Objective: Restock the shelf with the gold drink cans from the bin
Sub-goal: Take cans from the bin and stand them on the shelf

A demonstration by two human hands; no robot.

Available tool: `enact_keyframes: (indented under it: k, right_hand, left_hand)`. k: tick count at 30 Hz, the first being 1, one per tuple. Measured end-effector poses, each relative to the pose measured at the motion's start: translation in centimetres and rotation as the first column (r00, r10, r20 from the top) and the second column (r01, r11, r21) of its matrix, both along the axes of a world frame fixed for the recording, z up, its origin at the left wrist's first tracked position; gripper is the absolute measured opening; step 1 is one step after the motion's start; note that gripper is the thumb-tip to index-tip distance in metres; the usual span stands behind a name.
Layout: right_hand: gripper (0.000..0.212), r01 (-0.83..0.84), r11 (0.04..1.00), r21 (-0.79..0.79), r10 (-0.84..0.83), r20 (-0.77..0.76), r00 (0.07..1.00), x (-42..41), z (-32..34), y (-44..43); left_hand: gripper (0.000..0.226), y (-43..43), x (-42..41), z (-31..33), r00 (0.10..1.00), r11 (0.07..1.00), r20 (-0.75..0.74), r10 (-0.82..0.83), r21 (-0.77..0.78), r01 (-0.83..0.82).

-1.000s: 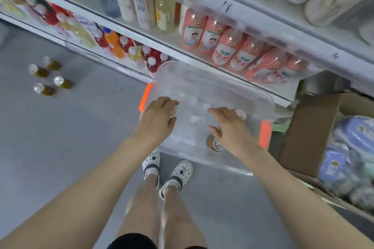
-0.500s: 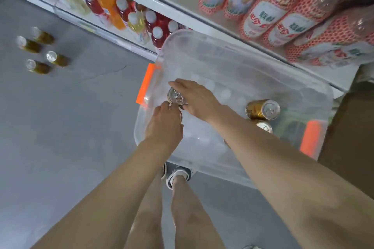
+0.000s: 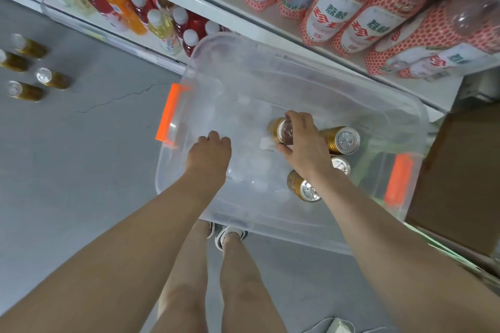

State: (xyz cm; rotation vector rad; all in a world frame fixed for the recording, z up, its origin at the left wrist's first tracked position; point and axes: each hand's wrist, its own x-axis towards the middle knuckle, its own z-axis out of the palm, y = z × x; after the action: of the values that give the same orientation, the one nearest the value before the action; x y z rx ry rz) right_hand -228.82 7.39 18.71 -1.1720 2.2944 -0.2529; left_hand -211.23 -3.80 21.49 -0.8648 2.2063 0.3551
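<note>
Your right hand (image 3: pixel 304 143) has crossed the bin (image 3: pixel 311 81) and now grips 1 gold can (image 3: pixel 280 130); your left hand (image 3: pixel 211 154) hangs curled, its hold hidden.

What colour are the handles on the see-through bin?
Bright orange handles, seen clearly in the head view.

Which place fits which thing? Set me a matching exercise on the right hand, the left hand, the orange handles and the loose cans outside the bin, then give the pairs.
Things:
1. right hand
2. left hand
3. orange handles
4. four gold cans outside the clear plastic bin

Places or states:
A. on the grey floor, left of the bin
B. closed around a gold can inside the bin
C. one at each short end of the bin
D. curled at the bin's near left rim, no can seen in it

Pairs: 1-B, 2-D, 3-C, 4-A
</note>
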Motion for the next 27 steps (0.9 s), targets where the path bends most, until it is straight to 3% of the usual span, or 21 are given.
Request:
enact_keyframes:
  k: [4,9,19,23,27]
  right_hand:
    - [0.066,0.057,0.998,-0.014,-0.055,0.075,0.996,0.0,0.4,0.2]
    - [0.067,0.127,0.986,-0.104,-0.121,0.066,0.99,0.3,4.3,1.8]
    - [0.066,0.115,0.984,-0.137,-0.115,0.004,0.993,-0.9,21.5,4.6]
    - [0.075,0.103,0.964,-0.246,-0.121,-0.057,0.991,-1.5,29.1,5.3]
    - [0.065,0.019,0.953,-0.301,-0.073,-0.168,0.983,-2.5,36.4,5.3]
  left_hand:
    - [0.055,-0.2,0.0,0.2,0.997,0.999,-0.07,0.027,0.018,-0.026]
    - [0.052,-0.6,-0.1,3.6,0.954,0.992,-0.278,0.114,0.092,-0.092]
    - [0.058,-1.4,-1.5,19.3,0.839,0.979,-0.509,0.192,0.157,-0.129]
    - [0.071,-1.9,-2.2,26.0,0.79,0.988,-0.595,0.147,0.121,-0.092]
    - [0.083,-2.6,-2.7,33.1,0.721,0.99,-0.679,0.14,0.087,-0.111]
